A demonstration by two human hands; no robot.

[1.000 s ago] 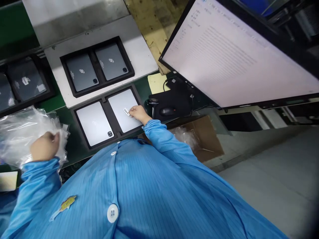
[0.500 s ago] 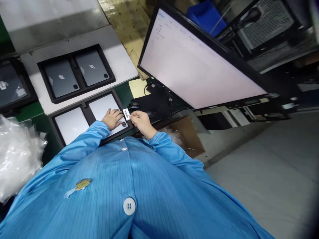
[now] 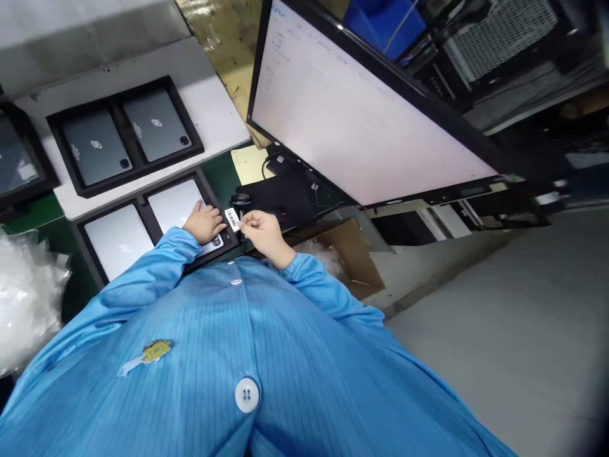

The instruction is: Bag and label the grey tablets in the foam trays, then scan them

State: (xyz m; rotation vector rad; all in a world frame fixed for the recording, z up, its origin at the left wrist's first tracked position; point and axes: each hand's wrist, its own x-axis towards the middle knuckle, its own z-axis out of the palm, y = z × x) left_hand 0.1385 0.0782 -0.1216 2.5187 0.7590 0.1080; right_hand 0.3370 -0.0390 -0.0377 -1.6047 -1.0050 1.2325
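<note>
Evidently the near tray [image 3: 151, 223] holds two silver tablets [image 3: 117, 238]

You wear the single camera on your head; it looks forward and steeply down over your blue coat [image 3: 314, 368], which is nearest the lens and fills your view below the monitor [image 3: 352, 108]. Your left hand [image 3: 205, 223] and right hand [image 3: 266, 235] appear farther from the lens, to the lower left of the monitor, which runs aslant in your frame. You see grey floor [image 3: 499, 304] below the monitor, toward its right.
</note>
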